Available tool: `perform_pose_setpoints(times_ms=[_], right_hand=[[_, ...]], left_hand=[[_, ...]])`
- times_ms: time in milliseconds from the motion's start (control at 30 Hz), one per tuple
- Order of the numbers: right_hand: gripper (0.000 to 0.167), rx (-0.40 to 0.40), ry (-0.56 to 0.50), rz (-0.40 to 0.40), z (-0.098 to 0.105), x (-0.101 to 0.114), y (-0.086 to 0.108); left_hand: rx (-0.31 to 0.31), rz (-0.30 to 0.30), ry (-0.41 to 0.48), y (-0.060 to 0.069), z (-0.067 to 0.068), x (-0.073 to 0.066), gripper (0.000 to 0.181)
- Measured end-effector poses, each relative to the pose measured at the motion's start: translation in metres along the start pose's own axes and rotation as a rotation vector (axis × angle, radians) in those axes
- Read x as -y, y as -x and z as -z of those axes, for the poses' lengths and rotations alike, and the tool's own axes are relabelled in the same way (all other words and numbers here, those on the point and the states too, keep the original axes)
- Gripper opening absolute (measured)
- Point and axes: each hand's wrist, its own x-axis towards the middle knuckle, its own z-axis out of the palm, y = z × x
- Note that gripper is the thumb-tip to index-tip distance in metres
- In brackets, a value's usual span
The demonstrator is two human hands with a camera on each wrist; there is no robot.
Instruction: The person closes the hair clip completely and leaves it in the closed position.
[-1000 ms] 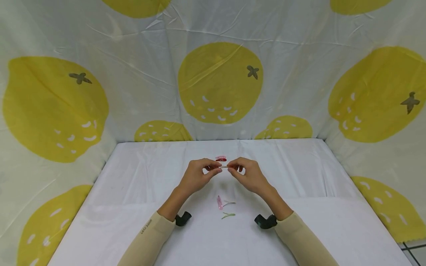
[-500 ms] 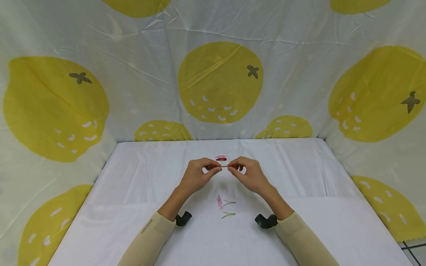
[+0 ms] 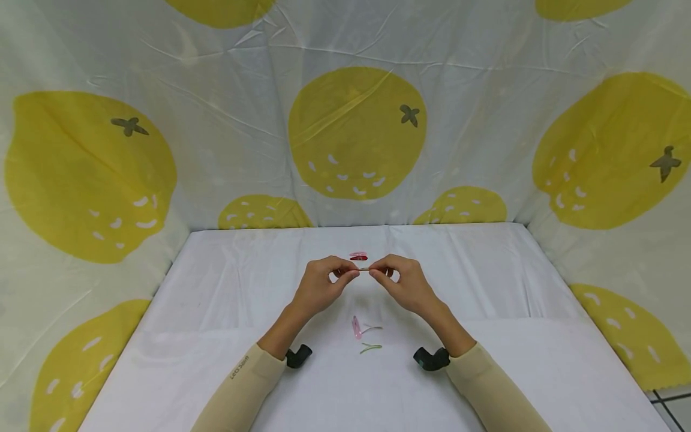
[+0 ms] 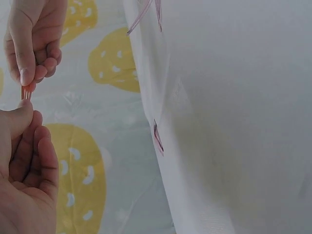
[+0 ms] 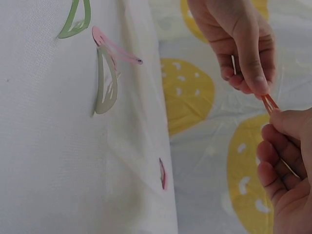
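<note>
Head view: the left hand and the right hand meet above the far part of a white-covered counter, with an orange clip held between them. The fingers of each hand pinch one end against the thumb, so only the middle of the clip shows. In both wrist views that middle is slim and slotted, and the remaining fingers curl loosely without reaching it.

Just beyond the hands, a red clip lies beside a pink clip on the counter. Nearer the person, a light pink clip and a pale grey clip lie together, their ends meeting or nearly so; a green clip sits near them, closer to the person.

Beige sleeves cover the forearms, and a black device shows at each wrist. Behind the counter hangs a pale cloth printed with large yellow fruit.
</note>
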Motion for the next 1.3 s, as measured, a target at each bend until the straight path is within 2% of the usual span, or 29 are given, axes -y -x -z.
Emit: perform_pose_setpoints(times_ms=[200, 467, 667, 933, 1300], right_hand=[[0.009, 0.003, 0.007, -0.004, -0.001, -0.001, 0.001], [0.005, -0.017, -0.041, -0.076, -0.002, -0.001, 0.002], [0.004, -0.041, -0.051, -0.088, -0.005, -0.003, 0.003], [0.004, -0.038, -0.08, -0.092, 0.005, 0.035, -0.002], [0.005, 0.014, -0.11, -0.115, 0.009, 0.035, -0.003]], left_hand=[[0.014, -0.004, -0.003, 0.001, -0.001, -0.001, 0.008], [0.011, -0.013, 0.035, 0.001, 0.0, -0.003, 0.006], [0.004, 0.017, 0.049, 0.001, 0.0, -0.004, 0.005], [0.021, 0.041, 0.086, 0.0, 0.0, -0.005, 0.007], [0.04, 0.058, 0.153, 0.0, 0.003, -0.006, 0.005]])
